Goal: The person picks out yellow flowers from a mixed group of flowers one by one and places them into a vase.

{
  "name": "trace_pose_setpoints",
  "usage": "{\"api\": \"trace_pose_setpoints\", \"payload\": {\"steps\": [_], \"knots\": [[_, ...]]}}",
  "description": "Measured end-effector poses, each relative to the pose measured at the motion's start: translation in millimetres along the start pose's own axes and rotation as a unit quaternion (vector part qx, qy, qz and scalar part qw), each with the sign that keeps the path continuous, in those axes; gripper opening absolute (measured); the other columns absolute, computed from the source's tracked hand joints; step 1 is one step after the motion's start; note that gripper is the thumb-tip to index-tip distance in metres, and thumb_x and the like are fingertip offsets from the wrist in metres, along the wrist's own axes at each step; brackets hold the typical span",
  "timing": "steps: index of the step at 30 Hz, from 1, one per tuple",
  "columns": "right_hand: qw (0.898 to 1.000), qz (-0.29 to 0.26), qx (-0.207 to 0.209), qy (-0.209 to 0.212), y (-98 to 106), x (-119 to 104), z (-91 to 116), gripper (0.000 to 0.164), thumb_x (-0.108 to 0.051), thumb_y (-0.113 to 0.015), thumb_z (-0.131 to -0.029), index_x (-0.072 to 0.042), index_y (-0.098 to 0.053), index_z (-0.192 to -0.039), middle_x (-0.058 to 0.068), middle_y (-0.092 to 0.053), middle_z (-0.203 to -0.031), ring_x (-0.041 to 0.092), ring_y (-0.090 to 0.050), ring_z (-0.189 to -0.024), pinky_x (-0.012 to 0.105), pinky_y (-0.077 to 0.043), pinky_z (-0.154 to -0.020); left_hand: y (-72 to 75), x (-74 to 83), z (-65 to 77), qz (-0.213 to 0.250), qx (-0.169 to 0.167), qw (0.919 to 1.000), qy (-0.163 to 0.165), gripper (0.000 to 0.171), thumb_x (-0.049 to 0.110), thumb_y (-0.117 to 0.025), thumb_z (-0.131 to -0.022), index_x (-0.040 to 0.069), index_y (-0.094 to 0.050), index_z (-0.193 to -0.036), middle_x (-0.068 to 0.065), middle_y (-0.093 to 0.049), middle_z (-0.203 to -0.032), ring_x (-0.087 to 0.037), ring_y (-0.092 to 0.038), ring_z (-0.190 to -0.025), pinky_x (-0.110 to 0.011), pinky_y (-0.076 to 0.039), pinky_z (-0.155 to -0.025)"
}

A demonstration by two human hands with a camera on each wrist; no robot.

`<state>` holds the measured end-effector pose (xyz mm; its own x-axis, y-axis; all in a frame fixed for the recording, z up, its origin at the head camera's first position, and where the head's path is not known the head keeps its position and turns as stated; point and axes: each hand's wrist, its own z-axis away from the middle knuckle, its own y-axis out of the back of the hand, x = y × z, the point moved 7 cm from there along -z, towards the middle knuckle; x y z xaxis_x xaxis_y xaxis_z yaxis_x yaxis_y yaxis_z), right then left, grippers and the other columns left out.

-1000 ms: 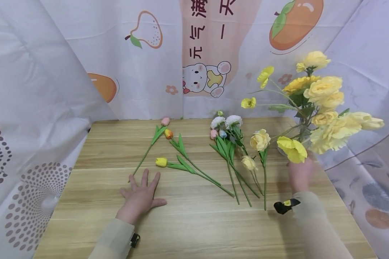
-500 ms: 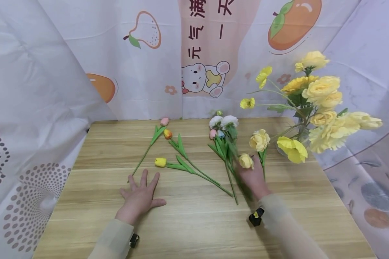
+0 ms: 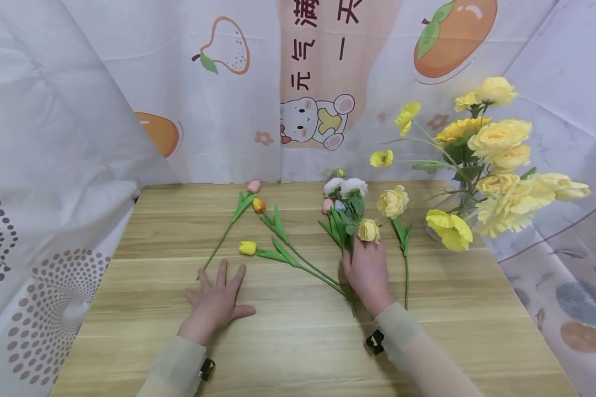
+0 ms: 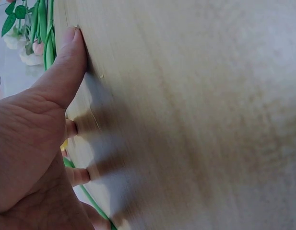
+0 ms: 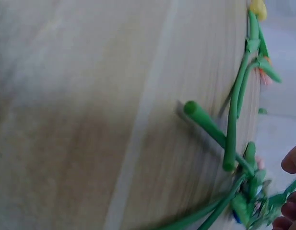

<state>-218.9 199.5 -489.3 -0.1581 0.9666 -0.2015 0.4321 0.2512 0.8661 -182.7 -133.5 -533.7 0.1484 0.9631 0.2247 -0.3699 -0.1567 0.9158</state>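
Note:
My left hand point(image 3: 213, 303) lies palm down on the wooden table with fingers spread, holding nothing; its fingertips are near the stem of a pink tulip point(image 3: 253, 187). My right hand point(image 3: 370, 270) bends over the bunch at the middle right and pinches a leafy green stem point(image 5: 294, 184) that runs up to the white flowers point(image 3: 352, 187). Its fingers partly hide the stems. A small yellow rose point(image 3: 368, 230) overlaps its knuckles, and a larger yellow rose point(image 3: 393, 202) is just beyond. Pink point(image 3: 328, 206) and blue tulips point(image 3: 340, 205) lie beside the white flowers.
An orange tulip point(image 3: 259, 205) and a yellow tulip point(image 3: 248, 247) lie between the hands. One green stem point(image 3: 406, 281) lies right of my right hand. A clear vase point(image 3: 432, 229) full of yellow flowers point(image 3: 501, 138) stands at the back right. A printed curtain point(image 3: 228, 110) hangs behind.
My right hand has moved from the vase leftward to the bunch. The yellow roses and white flowers have shifted slightly left. My left hand has stayed in place.

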Motion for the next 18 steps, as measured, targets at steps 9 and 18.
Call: {"api": "trace_pose_setpoints", "payload": {"steps": [9, 18], "knots": [[0.991, -0.047, -0.059, 0.108, -5, -43, -5, 0.05, -0.011, -0.073, -0.093, 0.001, -0.057, -0.139, 0.015, -0.063, -0.107, 0.03, -0.062, -0.089, 0.039, -0.058, -0.068, 0.2, 0.7, -0.5, 0.006, -0.001, 1.0, -0.001, 0.107, 0.072, -0.069, -0.08, 0.022, -0.026, -0.164, -0.028, -0.006, -0.168, -0.075, 0.0, -0.139, -0.094, -0.016, -0.089], [0.974, -0.074, -0.109, 0.182, -29, -81, -10, 0.021, -0.01, -0.079, -0.09, -0.004, -0.067, -0.107, 0.006, -0.061, -0.089, 0.021, -0.062, -0.072, 0.034, -0.055, -0.058, 0.2, 0.2, 1.1, 0.003, -0.007, 1.0, 0.003, 0.106, 0.07, -0.07, -0.081, 0.022, -0.025, -0.164, -0.028, -0.006, -0.168, -0.074, -0.001, -0.139, -0.094, -0.015, -0.089]]}}
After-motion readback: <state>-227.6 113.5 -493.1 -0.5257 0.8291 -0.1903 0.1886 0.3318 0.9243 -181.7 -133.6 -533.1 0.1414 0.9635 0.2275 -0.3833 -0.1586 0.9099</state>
